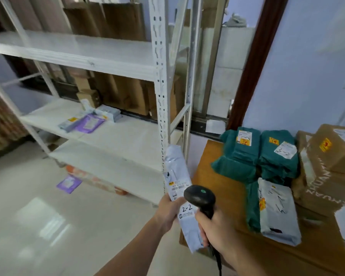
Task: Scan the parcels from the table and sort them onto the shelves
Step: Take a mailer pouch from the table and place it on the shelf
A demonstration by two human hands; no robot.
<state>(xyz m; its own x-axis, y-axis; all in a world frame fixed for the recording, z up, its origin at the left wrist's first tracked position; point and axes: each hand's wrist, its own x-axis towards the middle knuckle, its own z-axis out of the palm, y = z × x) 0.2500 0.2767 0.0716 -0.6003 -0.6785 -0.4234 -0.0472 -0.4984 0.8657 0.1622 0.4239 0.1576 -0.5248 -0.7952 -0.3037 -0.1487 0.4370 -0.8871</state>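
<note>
Shelves [100,62]: far left, small parcels on the middle board.
Left hand [168,211]: forearm reaching forward, fingers wrapped round the pale parcel [177,180], held upright.
Right hand [213,229]: fist gripping the black scanner [200,197], head over the parcel's label.
Table [217,188]: right, stacked with green parcels [257,154].
</note>
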